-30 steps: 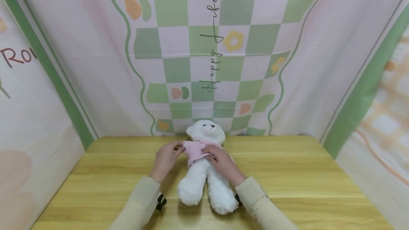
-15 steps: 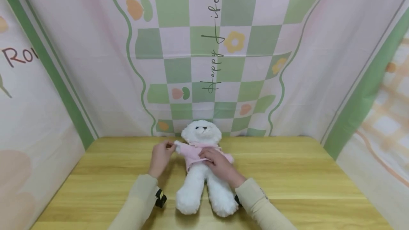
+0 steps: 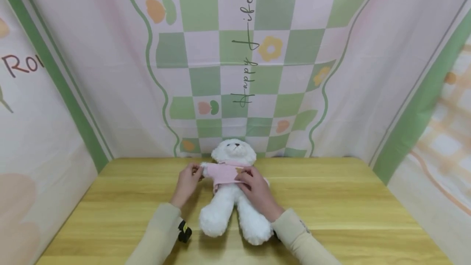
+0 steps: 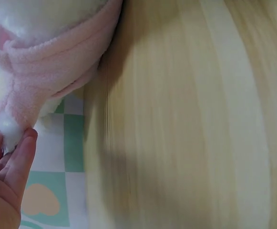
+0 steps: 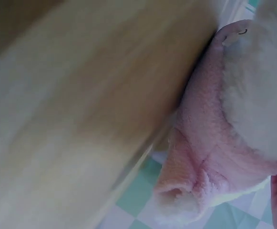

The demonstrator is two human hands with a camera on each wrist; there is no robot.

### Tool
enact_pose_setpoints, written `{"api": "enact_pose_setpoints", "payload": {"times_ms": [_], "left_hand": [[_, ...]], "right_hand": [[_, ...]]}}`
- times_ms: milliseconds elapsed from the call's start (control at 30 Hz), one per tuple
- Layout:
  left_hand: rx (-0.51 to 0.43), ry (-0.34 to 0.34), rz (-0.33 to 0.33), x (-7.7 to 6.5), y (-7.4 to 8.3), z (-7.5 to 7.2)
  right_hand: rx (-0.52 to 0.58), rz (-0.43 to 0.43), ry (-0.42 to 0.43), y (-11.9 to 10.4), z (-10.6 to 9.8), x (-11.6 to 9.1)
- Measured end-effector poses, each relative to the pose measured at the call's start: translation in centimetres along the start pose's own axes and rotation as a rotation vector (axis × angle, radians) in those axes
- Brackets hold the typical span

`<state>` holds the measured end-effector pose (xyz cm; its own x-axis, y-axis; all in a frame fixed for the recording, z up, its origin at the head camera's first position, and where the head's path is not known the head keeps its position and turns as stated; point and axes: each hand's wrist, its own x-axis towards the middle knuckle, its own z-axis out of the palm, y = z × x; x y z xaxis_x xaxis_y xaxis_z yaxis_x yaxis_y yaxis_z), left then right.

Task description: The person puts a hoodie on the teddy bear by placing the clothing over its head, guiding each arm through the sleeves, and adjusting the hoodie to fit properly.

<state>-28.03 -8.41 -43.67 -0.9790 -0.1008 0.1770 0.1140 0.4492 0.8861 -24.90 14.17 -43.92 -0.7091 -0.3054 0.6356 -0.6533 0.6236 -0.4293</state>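
Note:
A white teddy bear (image 3: pixel 234 151) lies on its back on the wooden table, its head towards the backdrop and its legs towards me. It wears a pink fleecy shirt (image 3: pixel 222 173). My left hand (image 3: pixel 187 183) pinches the white paw (image 4: pixel 5 131) that sticks out of the left-side sleeve. My right hand (image 3: pixel 259 189) lies over the shirt's front, fingertips on the cloth and thumb at the bottom hem, gripping it there. In the right wrist view the other sleeve (image 5: pixel 176 179) points outward with a little white fur at its opening; only the edge of my right hand shows.
The wooden table (image 3: pixel 338 199) extends to both sides of the bear. Behind its far edge hangs a green and white checked backdrop (image 3: pixel 235 81), with printed cloth walls at left and right. A black strap (image 3: pixel 185 231) shows beside my left cuff.
My left hand has drawn the bear's arm outward to the left, and more of the paw shows. My right hand has shifted slightly over the shirt, uncovering a brownish patch. The bear's head has turned.

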Motion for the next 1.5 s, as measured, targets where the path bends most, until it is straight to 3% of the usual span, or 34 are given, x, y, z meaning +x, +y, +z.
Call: {"api": "enact_pose_setpoints", "payload": {"times_ms": [167, 700, 800, 933, 1033, 1100, 1167, 1300, 1367, 1500], "left_hand": [[0.02, 0.012, 0.015, -0.2, 0.1, 0.0], [0.138, 0.029, 0.074, -1.1, 0.3, -0.1], [0.188, 0.039, 0.135, -1.5, 1.0, 0.0], [0.325, 0.108, 0.309, -2.0, 2.0, 0.5], [0.376, 0.119, 0.424, -2.5, 3.0, 0.9], [0.401, 0.074, 0.485, -2.9, 3.7, 1.1], [0.44, -0.016, 0.518, -3.4, 4.2, 1.4], [0.492, -0.273, 0.489, -4.1, 4.4, 1.7], [0.479, -0.357, 0.446, -4.2, 4.1, 1.8], [0.426, -0.38, 0.419, -4.2, 3.7, 2.0]], "right_hand": [[0.0, 0.003, 0.015, 0.1, -0.1, -0.1], [-0.012, 0.127, -0.08, 0.9, -2.1, -1.0], [-0.006, 0.13, -0.098, 1.2, -2.4, -1.1], [-0.012, 0.125, -0.116, 1.3, -2.7, -1.1], [-0.005, 0.129, -0.12, 1.3, -2.7, -1.0], [0.0, 0.128, -0.119, 1.2, -2.6, -1.0], [0.001, 0.129, -0.121, 1.1, -2.6, -0.9], [0.007, 0.099, -0.141, 1.1, -2.7, -0.8], [0.028, 0.074, -0.162, 1.2, -2.8, -0.8], [0.057, 0.035, -0.196, 1.5, -3.0, -0.9]]}}
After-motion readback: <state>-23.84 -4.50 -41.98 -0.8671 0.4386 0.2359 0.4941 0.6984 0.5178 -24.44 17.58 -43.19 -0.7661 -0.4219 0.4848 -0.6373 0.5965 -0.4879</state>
